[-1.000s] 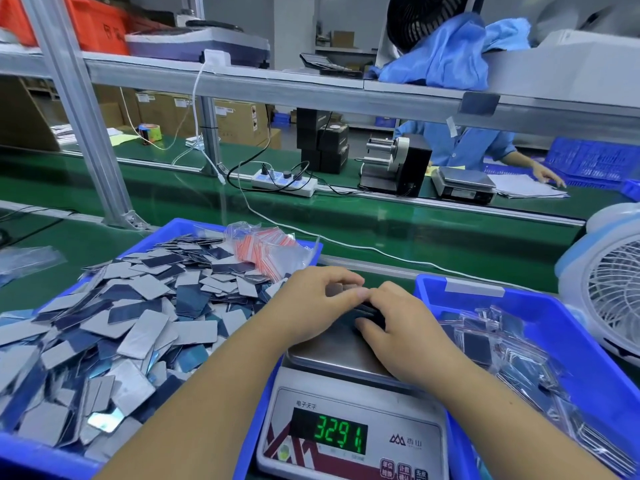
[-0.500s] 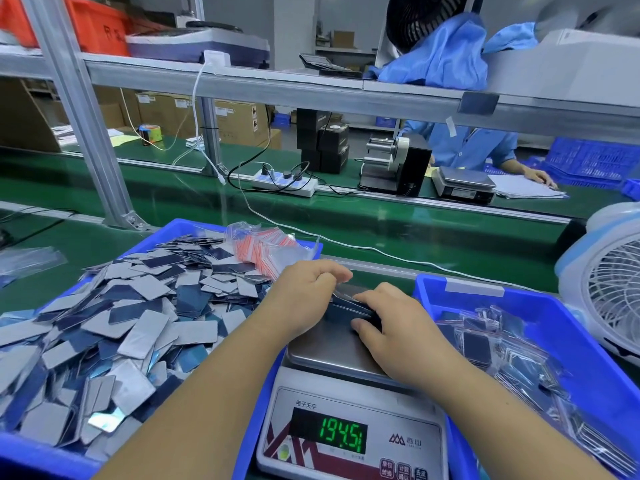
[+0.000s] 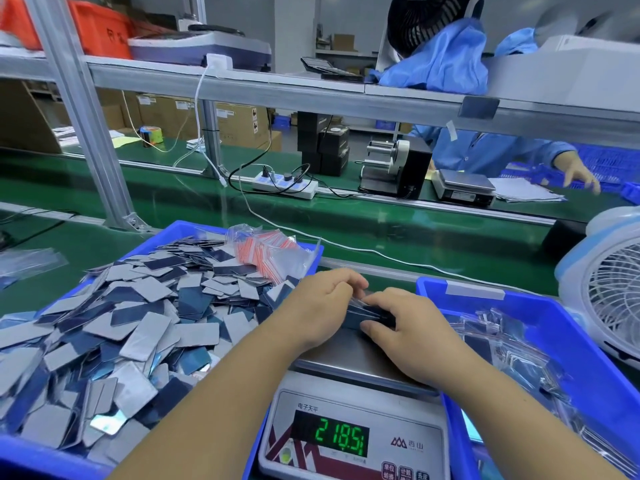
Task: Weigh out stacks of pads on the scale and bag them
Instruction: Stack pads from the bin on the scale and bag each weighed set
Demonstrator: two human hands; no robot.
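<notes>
A dark stack of pads (image 3: 363, 315) sits over the far part of the steel pan of a digital scale (image 3: 349, 358), gripped from both sides; the left hand (image 3: 323, 306) curls its fingers over the stack's left end, where a clear bag (image 3: 362, 296) appears pinched at the fingertips, though how far it covers the stack cannot be told; the right hand (image 3: 410, 327) clasps the right end, thumb low against the pan, fingers bent over the top; both forearms reach in from the near edge, flanking the green readout (image 3: 329, 436); a blue bin of loose pads (image 3: 104, 327) sits just beside the scale on the left, a blue bin of bagged pads (image 3: 554, 358) close on the right; a white fan (image 3: 609, 289) stands past that bin; bare green belt (image 3: 381, 230) lies beyond the hands.
</notes>
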